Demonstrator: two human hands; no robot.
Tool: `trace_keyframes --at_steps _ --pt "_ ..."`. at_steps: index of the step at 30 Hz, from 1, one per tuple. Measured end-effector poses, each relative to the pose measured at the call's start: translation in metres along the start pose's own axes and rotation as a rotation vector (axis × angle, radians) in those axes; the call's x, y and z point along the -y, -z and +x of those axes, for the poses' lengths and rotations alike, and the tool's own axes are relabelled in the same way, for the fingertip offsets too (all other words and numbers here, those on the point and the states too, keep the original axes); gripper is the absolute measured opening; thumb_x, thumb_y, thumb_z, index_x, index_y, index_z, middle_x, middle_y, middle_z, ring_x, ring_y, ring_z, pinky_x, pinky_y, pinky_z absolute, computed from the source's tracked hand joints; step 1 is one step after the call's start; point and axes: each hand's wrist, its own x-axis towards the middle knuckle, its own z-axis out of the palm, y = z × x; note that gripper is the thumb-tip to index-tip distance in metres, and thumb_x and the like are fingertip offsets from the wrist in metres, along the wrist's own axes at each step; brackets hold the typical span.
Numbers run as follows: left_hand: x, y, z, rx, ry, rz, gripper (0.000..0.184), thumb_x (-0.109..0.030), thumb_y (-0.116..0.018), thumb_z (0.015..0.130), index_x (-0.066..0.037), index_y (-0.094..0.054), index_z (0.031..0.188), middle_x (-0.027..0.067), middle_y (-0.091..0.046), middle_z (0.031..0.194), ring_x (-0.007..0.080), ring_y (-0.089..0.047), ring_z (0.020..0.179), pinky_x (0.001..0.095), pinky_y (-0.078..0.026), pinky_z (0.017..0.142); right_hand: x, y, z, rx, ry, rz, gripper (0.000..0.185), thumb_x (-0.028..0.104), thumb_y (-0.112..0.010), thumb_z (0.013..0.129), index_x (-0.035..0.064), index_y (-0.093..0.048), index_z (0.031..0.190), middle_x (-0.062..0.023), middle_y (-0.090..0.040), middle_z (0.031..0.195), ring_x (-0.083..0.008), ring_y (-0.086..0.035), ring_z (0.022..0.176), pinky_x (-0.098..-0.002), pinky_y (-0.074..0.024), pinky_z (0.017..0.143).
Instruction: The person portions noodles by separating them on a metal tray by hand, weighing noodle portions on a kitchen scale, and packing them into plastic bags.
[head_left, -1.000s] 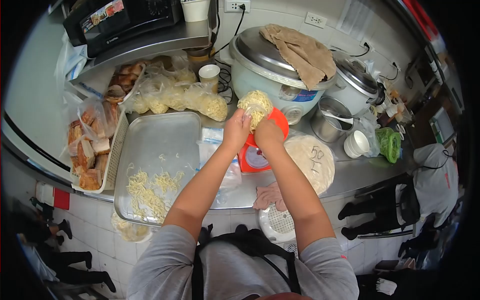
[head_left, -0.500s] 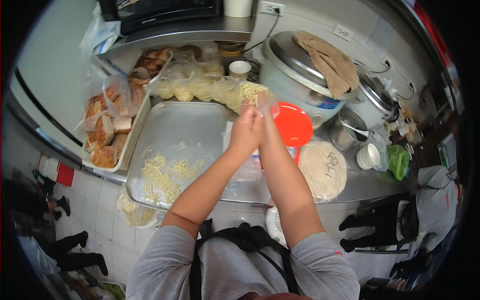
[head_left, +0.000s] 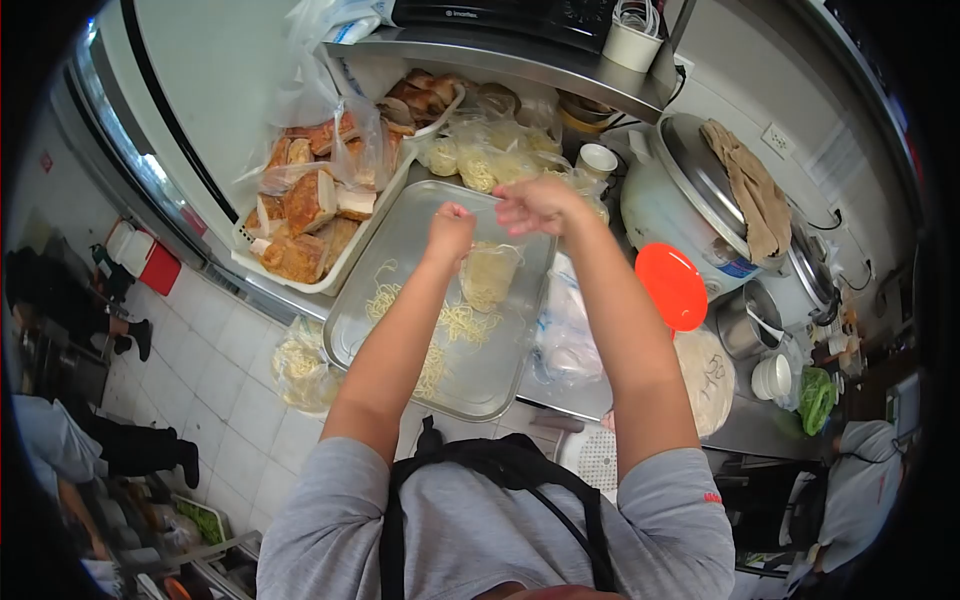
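Note:
A clear plastic bag of noodles [head_left: 488, 278] is just below my hands, over the metal tray [head_left: 478, 402]. My left hand [head_left: 455, 230] is closed in a fist at the bag's upper left, apparently around its gathered neck. To its right, my right hand [head_left: 538, 206] has its fingers curled towards the left one; what they pinch is too fine to make out. Loose noodles [head_left: 468, 322] lie scattered in the tray, partly behind my left forearm.
Left of the tray, a white basket [head_left: 330, 284] holds roasted meat chunks. Several bagged noodle portions [head_left: 480, 160] sit behind it. To the right are flat plastic bags [head_left: 568, 335], a red lid [head_left: 671, 287], a large cooker [head_left: 668, 205] and a steel pot [head_left: 742, 325]. Other people stand at both sides.
My hands have come apart from being clasped together and are now over the tray. The noodle bag has moved from beyond my hands to below them. The view has shifted left.

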Motion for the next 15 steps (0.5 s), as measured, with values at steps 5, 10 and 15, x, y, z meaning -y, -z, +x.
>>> trace_keyframes --at_steps 5,10,15 --pt "-0.003 0.012 0.008 0.036 0.021 -0.019 0.012 -0.011 -0.052 0.074 -0.009 -0.042 0.079 0.0023 -0.042 0.057 0.0128 -0.042 0.039 0.0260 -0.026 0.031 -0.037 -0.004 -0.014 -0.421 0.269 -0.866 0.043 0.027 -0.063 0.070 0.0007 -0.052 0.102 -0.0198 -0.053 0.103 -0.0230 -0.056 0.091 -0.0300 -0.0457 0.074" --pt "-0.003 0.013 0.012 0.138 0.084 -0.046 0.014 -0.012 -0.052 0.074 -0.009 -0.041 0.082 0.0020 -0.043 0.058 0.0112 -0.042 0.040 0.0242 -0.027 0.032 -0.073 -0.017 0.005 -0.435 0.158 -0.940 0.026 0.019 -0.061 0.065 0.0018 -0.058 0.084 -0.0179 -0.060 0.082 -0.0185 -0.059 0.078 -0.0294 -0.0458 0.065" --pt "-0.007 0.013 0.015 0.209 0.134 -0.089 0.012 -0.013 -0.051 0.076 -0.011 -0.042 0.084 -0.0005 -0.042 0.056 0.0087 -0.041 0.040 0.0219 -0.027 0.033 -0.014 -0.015 -0.002 -0.432 0.286 -0.794 0.025 0.018 -0.066 0.063 0.0018 -0.060 0.081 -0.0153 -0.061 0.078 -0.0210 -0.059 0.070 -0.0302 -0.0458 0.064"
